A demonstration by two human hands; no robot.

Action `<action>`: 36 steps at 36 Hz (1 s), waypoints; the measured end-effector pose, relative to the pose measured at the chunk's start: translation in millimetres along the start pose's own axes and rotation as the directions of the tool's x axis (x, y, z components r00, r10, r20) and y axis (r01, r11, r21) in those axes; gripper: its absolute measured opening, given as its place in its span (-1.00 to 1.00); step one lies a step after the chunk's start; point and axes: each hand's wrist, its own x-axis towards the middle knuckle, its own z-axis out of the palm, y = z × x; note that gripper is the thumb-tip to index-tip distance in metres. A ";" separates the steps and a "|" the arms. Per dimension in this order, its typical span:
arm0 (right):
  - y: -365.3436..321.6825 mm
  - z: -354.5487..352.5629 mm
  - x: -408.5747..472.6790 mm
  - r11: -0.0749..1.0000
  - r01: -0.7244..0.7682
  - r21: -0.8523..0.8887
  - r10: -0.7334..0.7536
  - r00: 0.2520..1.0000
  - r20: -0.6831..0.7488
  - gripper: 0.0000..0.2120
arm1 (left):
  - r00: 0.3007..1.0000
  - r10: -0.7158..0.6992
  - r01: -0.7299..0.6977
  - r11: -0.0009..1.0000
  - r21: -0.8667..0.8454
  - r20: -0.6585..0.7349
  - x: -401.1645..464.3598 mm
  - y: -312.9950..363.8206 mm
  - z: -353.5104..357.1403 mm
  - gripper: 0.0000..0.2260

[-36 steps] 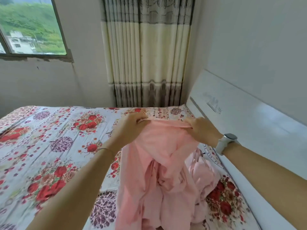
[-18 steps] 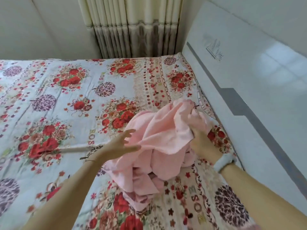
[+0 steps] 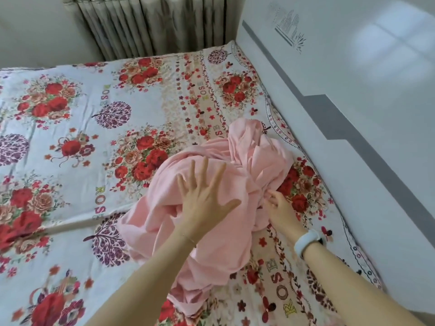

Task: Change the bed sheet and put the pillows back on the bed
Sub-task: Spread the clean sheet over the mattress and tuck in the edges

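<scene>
A crumpled pink sheet (image 3: 249, 161) lies in a heap on the bed, near the headboard side. Under it the bed (image 3: 98, 142) is covered by a white sheet printed with red roses and purple trees. My left hand (image 3: 204, 198) is spread flat with straight fingers over the top of the pink heap. My right hand (image 3: 280, 208), with a white watch on the wrist, pinches a fold of the pink sheet at the heap's right edge. No pillows are in view.
A glossy white headboard (image 3: 353, 95) with a grey stripe runs along the right side of the bed. Striped curtains (image 3: 160, 24) hang at the far end, against a pale wall (image 3: 35, 31).
The pink sheet, held up by both hands a second ago, has dropped onto the bed. My left hand let go and now lies spread on the heap; the view tilted down.
</scene>
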 end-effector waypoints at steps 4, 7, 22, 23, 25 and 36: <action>6.7 23.1 25.9 0.976 -0.136 0.172 0.130 0.990 0.046 -0.22 | 0.969 -0.045 0.039 0.999 0.033 0.244 16.2 -9.1 20.9 -0.14; 5.7 44.6 42.7 0.866 -0.283 0.413 0.299 0.954 0.027 -0.24 | 0.942 -0.102 0.093 0.995 0.042 0.319 18.5 -39.5 37.6 -0.23; -63.8 161.5 97.4 0.995 -0.023 -0.093 0.035 0.991 0.126 -0.69 | 0.847 -0.507 0.525 0.757 -0.389 0.157 27.2 -197.1 12.4 -0.35; -67.9 166.6 94.9 0.990 0.055 -0.129 -0.031 0.984 0.178 -0.68 | 0.865 -0.487 0.481 0.738 -0.474 0.119 34.5 -187.6 6.7 -0.33; -73.3 166.3 79.7 0.968 0.172 -0.183 -0.109 0.944 0.311 -0.69 | 0.925 -0.376 0.344 0.762 -0.549 0.057 49.9 -164.8 -1.8 -0.28; -52.5 75.8 91.8 0.903 0.254 -0.347 -0.364 0.881 -0.303 -0.73 | 0.950 -0.200 0.290 0.850 -0.440 0.241 40.3 -113.3 56.7 -0.60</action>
